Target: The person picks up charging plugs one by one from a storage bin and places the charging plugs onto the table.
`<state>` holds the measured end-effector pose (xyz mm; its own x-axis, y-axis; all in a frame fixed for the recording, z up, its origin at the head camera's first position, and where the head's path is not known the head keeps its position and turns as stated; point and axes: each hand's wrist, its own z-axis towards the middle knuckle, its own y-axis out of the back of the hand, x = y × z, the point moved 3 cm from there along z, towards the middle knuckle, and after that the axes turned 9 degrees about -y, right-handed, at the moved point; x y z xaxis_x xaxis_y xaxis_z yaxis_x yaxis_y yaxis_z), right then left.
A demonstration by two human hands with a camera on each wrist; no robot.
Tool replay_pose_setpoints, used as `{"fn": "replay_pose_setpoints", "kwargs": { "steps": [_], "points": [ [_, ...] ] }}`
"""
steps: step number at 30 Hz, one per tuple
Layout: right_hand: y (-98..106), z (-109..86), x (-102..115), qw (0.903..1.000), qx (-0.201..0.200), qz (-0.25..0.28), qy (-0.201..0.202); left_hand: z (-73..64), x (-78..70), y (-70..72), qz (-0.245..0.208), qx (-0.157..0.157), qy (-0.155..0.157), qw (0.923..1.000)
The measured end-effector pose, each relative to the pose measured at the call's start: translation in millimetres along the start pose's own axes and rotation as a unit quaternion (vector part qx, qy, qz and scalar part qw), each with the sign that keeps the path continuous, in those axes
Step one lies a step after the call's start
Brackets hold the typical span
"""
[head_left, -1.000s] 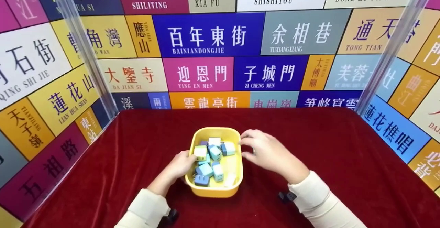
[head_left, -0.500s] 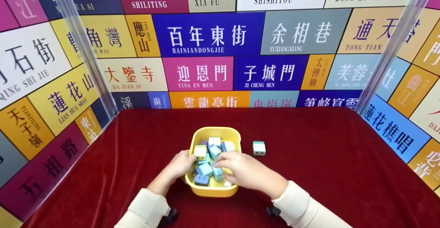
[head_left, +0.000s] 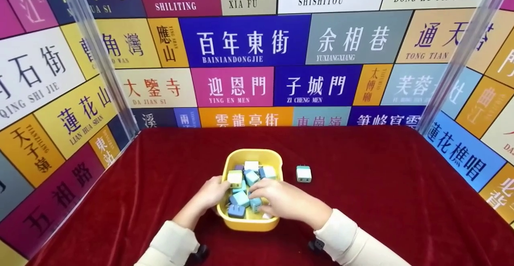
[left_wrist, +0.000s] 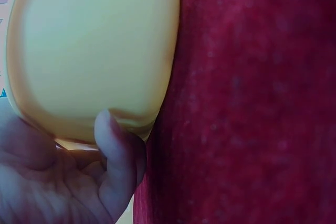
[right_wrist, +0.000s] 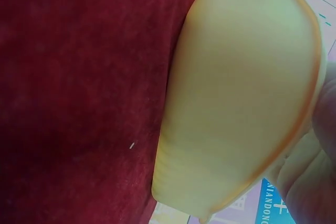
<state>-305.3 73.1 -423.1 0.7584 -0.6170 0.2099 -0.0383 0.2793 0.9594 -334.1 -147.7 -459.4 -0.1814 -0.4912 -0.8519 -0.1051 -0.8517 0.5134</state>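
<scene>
A person's left hand (head_left: 212, 192) grips the side of a yellow bin (head_left: 249, 226), one digit pressed to its outer wall in the left wrist view, while the right hand (head_left: 285, 198) reaches over the opposite rim. The right fingers dip among small charger blocks beside a teal charger (head_left: 255, 205); whether they pinch it cannot be told, and in the right wrist view the bin wall hides their tips.

Just right of the left fingers sits a pale-yellow charger (head_left: 235, 178). Left of the right fingertips lies a light-blue charger (head_left: 240, 199); nearer the person than that one, a dark-blue charger (head_left: 236, 211) shows its prongs. Beyond the right fingers, toward the bin's far end, are a blue charger (head_left: 251, 177) and a white charger (head_left: 251, 165).

Outside the bin, to the right of the right fingers and farther from the person, a white-and-teal charger (head_left: 304, 174) lies alone on the surface (head_left: 361, 157), which is draped in dark red cloth. Cream sleeves (head_left: 341, 234) cover both forearms behind the fingers. Past the cloth's far edge, well beyond both hands, rises a wall of coloured signs (head_left: 244, 41) in Chinese characters and Latin letters.
</scene>
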Motion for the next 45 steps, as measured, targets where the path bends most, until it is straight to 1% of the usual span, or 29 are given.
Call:
{"fn": "replay_pose_setpoints", "kwargs": {
  "steps": [3, 7, 12, 19, 22, 26, 29, 33, 35, 40, 45],
  "points": [
    [-1.8, 4.5, -0.2, 1.0000, -0.006, -0.007, -0.003, -1.3, -0.5, 1.4, 0.001, -0.005, -0.002, 1.0000],
    [-2.3, 8.3, -0.4, 0.9997, -0.021, -0.011, -0.010, -1.9, -1.2, 2.4, -0.001, -0.003, -0.002, 1.0000],
    [0.1, 9.3, -0.3, 0.9992, -0.026, 0.006, -0.030, -1.4, -2.0, 3.4, -0.001, -0.002, -0.001, 1.0000],
    [0.7, 6.7, -3.5, 0.9952, -0.023, 0.001, -0.095, -1.9, 0.0, 2.7, 0.005, -0.003, -0.008, 1.0000],
    [-0.6, 5.0, -5.0, 0.9935, -0.028, 0.001, -0.110, -1.7, 1.2, 1.4, 0.003, -0.002, -0.004, 1.0000],
    [-2.1, 2.7, -5.7, 0.9929, -0.037, 0.004, -0.113, -0.9, 1.3, -0.3, 0.000, -0.001, 0.000, 1.0000],
    [-2.4, 1.2, -5.8, 0.9929, -0.043, 0.011, -0.110, -0.7, 0.5, -0.8, 0.004, -0.001, -0.005, 1.0000],
    [-2.1, 0.5, -5.9, 0.9928, -0.044, 0.013, -0.111, -0.3, -0.4, -1.7, 0.010, -0.001, -0.005, 0.9999],
    [-1.8, 0.9, -5.7, 0.9932, -0.039, 0.011, -0.109, 0.1, -0.7, -1.7, 0.012, -0.001, -0.005, 0.9999],
    [-1.3, 1.4, -4.7, 0.9935, -0.010, 0.008, -0.113, 0.8, -0.4, -2.2, 0.009, 0.000, 0.000, 1.0000],
    [-1.7, 2.3, -3.4, 0.9936, 0.005, -0.016, -0.112, 0.8, -0.2, -2.1, 0.007, 0.000, 0.001, 1.0000]
  ]
}}
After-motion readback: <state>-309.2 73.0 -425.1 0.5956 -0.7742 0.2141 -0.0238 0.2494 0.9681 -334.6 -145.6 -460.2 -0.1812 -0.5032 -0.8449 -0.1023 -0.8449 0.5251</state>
